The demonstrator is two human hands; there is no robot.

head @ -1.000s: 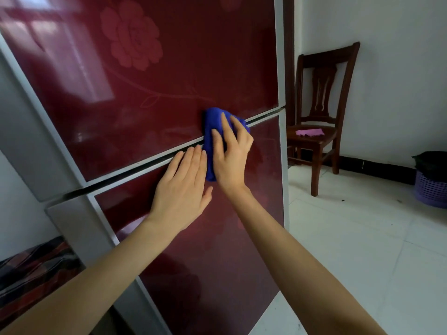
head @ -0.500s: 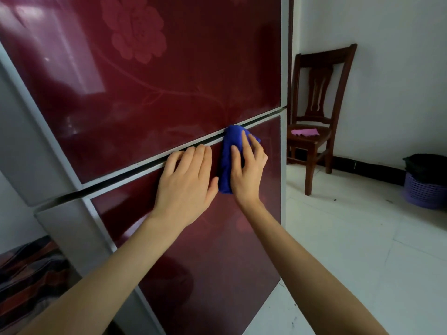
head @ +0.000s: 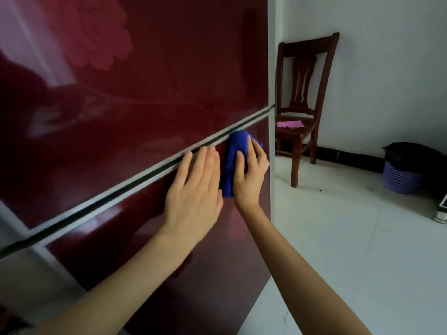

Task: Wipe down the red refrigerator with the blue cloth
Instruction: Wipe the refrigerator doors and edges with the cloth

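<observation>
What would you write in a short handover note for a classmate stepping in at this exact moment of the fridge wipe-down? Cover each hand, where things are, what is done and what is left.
Right hand: fingers spread, pressing the folded blue cloth flat against the red refrigerator, at the top of the lower door just under the seam, near the right edge.
Left hand: open, palm flat on the lower door beside the cloth, fingertips at the seam; holds nothing.
Done: cannot be judged from the glossy surface.
Left: probably the rest of the lower door below the hands, and any unwiped upper door.
</observation>
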